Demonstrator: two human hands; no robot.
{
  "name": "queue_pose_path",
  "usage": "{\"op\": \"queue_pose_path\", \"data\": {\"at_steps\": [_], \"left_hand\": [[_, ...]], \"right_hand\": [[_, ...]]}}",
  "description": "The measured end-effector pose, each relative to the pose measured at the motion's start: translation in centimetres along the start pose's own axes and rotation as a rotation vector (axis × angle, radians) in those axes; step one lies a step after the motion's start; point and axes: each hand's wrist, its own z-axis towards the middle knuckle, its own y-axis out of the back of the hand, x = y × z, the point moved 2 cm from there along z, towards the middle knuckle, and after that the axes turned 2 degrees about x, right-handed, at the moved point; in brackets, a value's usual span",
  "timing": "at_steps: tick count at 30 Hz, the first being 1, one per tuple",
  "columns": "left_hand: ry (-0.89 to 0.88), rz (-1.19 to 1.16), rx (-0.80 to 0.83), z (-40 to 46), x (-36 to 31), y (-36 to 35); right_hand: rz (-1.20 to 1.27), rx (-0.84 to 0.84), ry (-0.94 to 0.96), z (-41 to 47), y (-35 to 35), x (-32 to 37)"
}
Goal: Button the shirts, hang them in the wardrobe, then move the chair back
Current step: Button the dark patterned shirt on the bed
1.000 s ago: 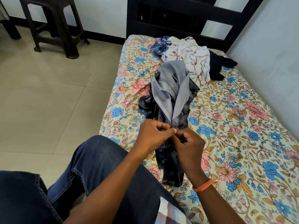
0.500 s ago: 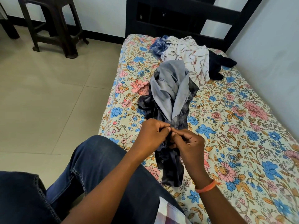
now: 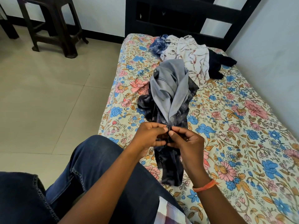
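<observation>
While the person sits at the edge of the bed with a leg in dark blue jeans [image 3: 100,160] stretched along its side, both hands meet over a dark, blotchy tie-dyed shirt with a pale grey inside [image 3: 169,101] that lies lengthwise on the floral bedsheet of cream cloth with pink and blue flowers [image 3: 242,143]. The left hand [image 3: 149,136] has its grip pressed onto the shirt's front edge, thumb and forefinger pinching the dark cloth right at a small button, while the other fingers curl beneath. The right hand [image 3: 186,141], with an orange thread band [image 3: 204,186] round its wrist, pinches the facing edge of the same shirt, its fingertips touching those of the left hand. Above the hands the shirt lies open, its grey lining folded out in a long V; below them its dark tail runs down toward the near edge of the bed. Farther up the bed, near the dark wooden headboard [image 3: 186,15], lies a heap of other clothes: a blue checked shirt [image 3: 159,44], a white shirt with brown branching marks [image 3: 189,57] and a black garment [image 3: 218,63] beside the wall. On the tiled floor [image 3: 40,94] to the left stands a dark brown plastic stool [image 3: 53,28], well apart from the bed.
</observation>
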Motion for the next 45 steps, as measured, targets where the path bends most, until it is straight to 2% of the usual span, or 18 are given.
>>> {"op": "queue_pose_path", "data": {"at_steps": [7, 19, 23, 26, 31, 33, 36, 39, 45], "left_hand": [[0.041, -0.166, 0.065, -0.1, 0.1, 0.1], [0.194, -0.411, 0.061, 0.4, 1.3, -0.2], [0.255, -0.461, 0.138, 0.4, 1.6, 0.0], [0.191, -0.368, 0.121, 0.5, 1.6, 0.2], [-0.17, 0.202, -0.102, 0.2, 0.7, -0.8], [-0.219, 0.254, -0.121, 0.1, 0.5, -1.2], [-0.127, 0.107, -0.1, 0.0, 0.5, -1.2], [-0.03, -0.064, 0.0, 0.0, 0.5, -0.9], [0.253, -0.376, 0.127, 0.4, 1.6, -0.2]], "right_hand": [[0.027, 0.029, -0.053, 0.0, 0.0, 0.1], [0.135, 0.059, -0.193, 0.3, -0.2, 0.1], [0.153, 0.089, -0.22, 0.4, 0.0, -0.1], [0.054, 0.09, -0.179, 0.6, 0.2, -0.3], [-0.281, 0.053, 0.082, 0.7, 1.0, -0.1], [-0.326, 0.028, 0.112, 0.6, 0.8, -0.2], [-0.313, 0.016, 0.081, 0.5, 0.4, -0.1], [-0.253, 0.038, 0.077, 0.4, 0.3, 0.3], [0.014, 0.096, -0.105, 0.5, 0.5, -0.4]]}}
